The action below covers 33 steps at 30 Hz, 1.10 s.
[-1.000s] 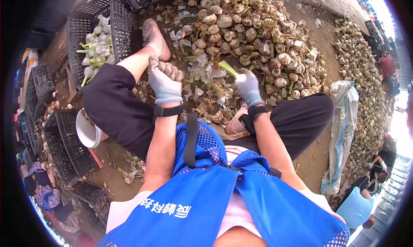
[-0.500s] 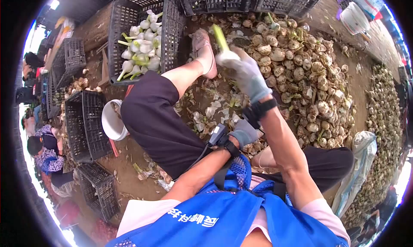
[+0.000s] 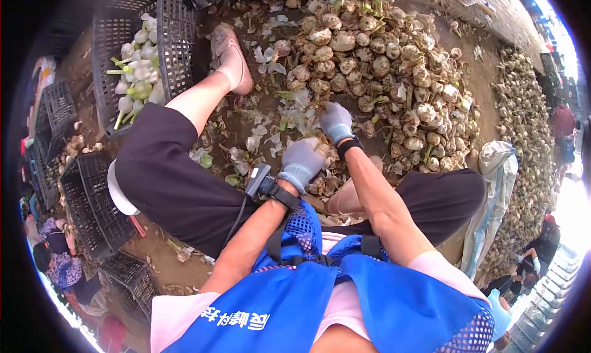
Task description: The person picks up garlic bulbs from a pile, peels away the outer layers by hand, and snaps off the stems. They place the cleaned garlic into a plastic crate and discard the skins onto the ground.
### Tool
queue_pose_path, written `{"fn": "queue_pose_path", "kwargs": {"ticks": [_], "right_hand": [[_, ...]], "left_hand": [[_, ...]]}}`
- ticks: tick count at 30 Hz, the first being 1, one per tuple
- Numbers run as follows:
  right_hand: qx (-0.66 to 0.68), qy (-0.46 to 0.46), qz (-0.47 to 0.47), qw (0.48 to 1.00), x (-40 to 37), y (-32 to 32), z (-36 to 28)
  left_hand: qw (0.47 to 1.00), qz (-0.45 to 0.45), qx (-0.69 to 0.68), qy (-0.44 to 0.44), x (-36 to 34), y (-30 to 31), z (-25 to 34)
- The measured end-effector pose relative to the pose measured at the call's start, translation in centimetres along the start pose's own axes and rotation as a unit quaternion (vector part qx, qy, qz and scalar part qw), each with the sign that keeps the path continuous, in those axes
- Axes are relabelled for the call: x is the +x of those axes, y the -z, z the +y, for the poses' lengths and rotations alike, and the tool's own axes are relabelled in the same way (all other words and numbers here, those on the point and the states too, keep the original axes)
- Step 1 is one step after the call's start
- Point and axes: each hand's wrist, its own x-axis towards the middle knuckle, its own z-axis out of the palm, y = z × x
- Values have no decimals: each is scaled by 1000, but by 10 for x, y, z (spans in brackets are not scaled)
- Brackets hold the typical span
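Observation:
My left hand (image 3: 303, 161), in a grey glove stained at the fingertips, is closed with its fingers curled over something hidden, low over the peel-strewn floor. Just up and to the right of it, my right hand (image 3: 337, 122) is also gloved and closed, its fingertips at brownish, dry matter that I cannot make out. A large pile of unpeeled garlic bulbs (image 3: 381, 64) lies beyond and to the right of my hands. Loose garlic skins (image 3: 255, 137) lie left of them. Cleaned white garlic bulbs (image 3: 143, 70) sit in a black crate (image 3: 175, 42) at the upper left.
Empty black crates (image 3: 101, 199) and a white bucket (image 3: 120, 190) stand left of my bent leg. On the right are a pale sack (image 3: 492, 193) and a long garlic heap (image 3: 523, 119). Other people are at the far left and lower right.
My right hand has come down beside my left hand, and the thick green stem it held up is no longer in it. The view has shifted right, so the crates stand further left.

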Motion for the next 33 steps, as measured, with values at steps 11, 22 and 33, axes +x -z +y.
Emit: {"fn": "queue_pose_path", "kwargs": {"ticks": [11, 22, 33], "right_hand": [[702, -11, -114, 703, -118, 157, -2], [781, -15, -37, 623, -168, 139, -8], [787, 47, -81, 610, -173, 138, -1]], "left_hand": [[695, -148, -692, -128, -18, 30, 13], [773, -22, -596, -217, -63, 34, 49], [790, 52, -578, -200, -69, 26, 48]]}}
